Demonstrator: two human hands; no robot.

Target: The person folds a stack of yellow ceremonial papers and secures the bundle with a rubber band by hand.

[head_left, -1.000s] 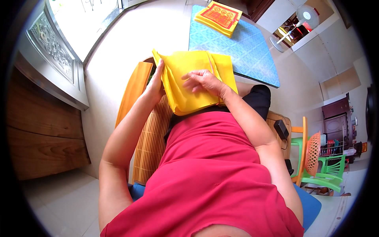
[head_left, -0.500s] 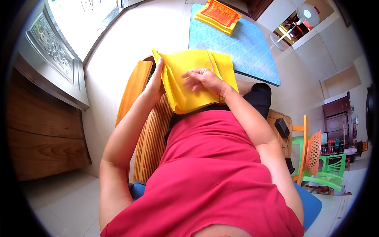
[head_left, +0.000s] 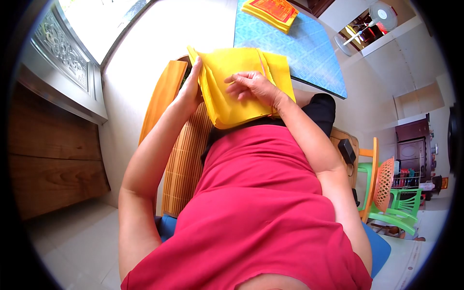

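Now a yellow paper stack [head_left: 237,92] is held over the lap by both hands.

Its left edge is gripped by the left hand [head_left: 190,92], thumb on top and the other fingers hidden beneath. The right hand [head_left: 253,86] is laid on the top sheet, its fingers [head_left: 235,83] curled and pinching at the paper near the middle. A second stack [head_left: 271,10] is seen on the blue worktop [head_left: 299,53], well apart.

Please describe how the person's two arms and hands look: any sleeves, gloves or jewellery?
Both arms are bare to the shoulder. The red top shows no sleeves. The left hand and right hand wear no gloves. No ring or watch is visible.
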